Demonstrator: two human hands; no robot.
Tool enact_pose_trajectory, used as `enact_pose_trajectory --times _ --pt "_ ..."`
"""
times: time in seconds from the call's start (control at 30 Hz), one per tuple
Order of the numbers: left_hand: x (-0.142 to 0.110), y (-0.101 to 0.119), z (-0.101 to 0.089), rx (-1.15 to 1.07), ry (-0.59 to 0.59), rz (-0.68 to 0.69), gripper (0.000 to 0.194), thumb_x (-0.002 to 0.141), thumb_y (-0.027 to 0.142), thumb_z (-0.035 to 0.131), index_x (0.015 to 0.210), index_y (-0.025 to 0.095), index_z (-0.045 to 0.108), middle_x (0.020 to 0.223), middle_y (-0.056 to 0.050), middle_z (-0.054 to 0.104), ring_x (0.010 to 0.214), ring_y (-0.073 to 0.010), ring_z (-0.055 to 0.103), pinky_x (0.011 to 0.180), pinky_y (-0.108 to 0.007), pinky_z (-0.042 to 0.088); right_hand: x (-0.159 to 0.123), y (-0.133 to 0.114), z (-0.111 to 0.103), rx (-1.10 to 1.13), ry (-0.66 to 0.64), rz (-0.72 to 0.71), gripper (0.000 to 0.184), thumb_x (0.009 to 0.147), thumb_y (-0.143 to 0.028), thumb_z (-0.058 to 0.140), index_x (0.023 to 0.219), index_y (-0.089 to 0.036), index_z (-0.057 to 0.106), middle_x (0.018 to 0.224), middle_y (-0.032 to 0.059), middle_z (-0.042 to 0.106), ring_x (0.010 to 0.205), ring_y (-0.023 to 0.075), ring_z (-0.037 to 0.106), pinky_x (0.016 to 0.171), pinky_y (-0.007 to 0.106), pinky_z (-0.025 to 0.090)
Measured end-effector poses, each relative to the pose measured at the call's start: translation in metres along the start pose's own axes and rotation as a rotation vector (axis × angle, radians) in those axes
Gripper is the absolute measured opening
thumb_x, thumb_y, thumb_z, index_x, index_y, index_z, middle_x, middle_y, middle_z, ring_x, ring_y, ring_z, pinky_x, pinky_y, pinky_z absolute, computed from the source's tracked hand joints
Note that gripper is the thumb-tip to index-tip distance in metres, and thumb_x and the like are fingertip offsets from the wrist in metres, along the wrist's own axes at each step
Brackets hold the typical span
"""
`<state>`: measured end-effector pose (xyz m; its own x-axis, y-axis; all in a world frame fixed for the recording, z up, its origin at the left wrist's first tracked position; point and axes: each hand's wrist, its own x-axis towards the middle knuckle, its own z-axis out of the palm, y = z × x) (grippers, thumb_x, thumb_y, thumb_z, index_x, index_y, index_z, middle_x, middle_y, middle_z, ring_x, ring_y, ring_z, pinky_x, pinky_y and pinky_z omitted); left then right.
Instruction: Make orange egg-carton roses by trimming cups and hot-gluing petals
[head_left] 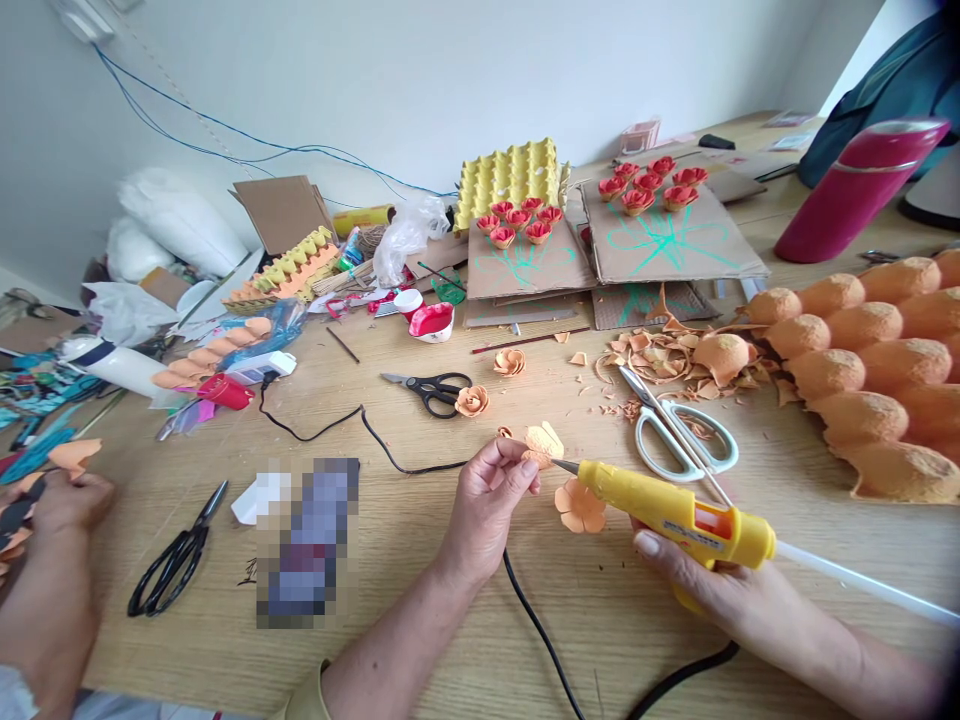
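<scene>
In the head view my left hand (491, 495) pinches a small orange egg-carton flower piece (543, 442) between thumb and fingers. My right hand (705, 590) is wrapped round a yellow hot glue gun (660, 505), and its metal nozzle meets the edge of that piece. A clear glue stick (862, 578) pokes out of the gun's back end. Just below the nozzle lies a flat petalled orange cutout (580, 505). Two finished-looking orange paper flowers, one nearer (472, 401) and one farther (510, 362), rest beyond my left hand.
Black-handled scissors (431, 390), white-handled scissors (682, 435) and black scissors (176, 560) lie about. An orange egg tray (877, 350) fills the right side, with scraps (652, 355) beside it. Cardboard panels (667, 240) bear red flowers. A co-worker's hand (71, 505) is at left. The black cord (536, 630) crosses the table.
</scene>
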<state>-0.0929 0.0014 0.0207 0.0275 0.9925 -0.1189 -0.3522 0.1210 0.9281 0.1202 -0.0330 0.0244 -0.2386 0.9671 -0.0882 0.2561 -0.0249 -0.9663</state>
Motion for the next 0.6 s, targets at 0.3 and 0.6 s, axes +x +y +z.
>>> enact_pose_trajectory --times 0.3,0.6 --pt "0.0011 -0.0015 -0.0015 -0.071 0.014 -0.02 0.031 0.071 0.036 0.086 0.079 0.016 0.064 0.073 0.003 0.061 0.063 -0.0066 0.053 0.064 -0.022 0.044 0.0032 -0.0037 -0.0007 -0.03 0.02 -0.02 0.027 0.082 -0.05 0.063 0.077 -0.024 0.065 0.066 0.0029 0.071 0.062 0.0205 0.07 0.061 0.027 0.062" --pt "-0.0007 -0.001 0.0011 -0.069 0.01 -0.034 0.03 0.07 0.035 0.087 0.076 0.015 0.066 0.073 0.003 0.062 0.063 -0.0061 0.054 0.064 -0.021 0.045 0.0028 -0.0058 -0.0008 -0.044 0.03 -0.026 0.032 0.079 -0.054 0.065 0.066 -0.025 0.058 0.059 0.0014 0.065 0.057 0.0195 0.067 0.059 0.028 0.061"
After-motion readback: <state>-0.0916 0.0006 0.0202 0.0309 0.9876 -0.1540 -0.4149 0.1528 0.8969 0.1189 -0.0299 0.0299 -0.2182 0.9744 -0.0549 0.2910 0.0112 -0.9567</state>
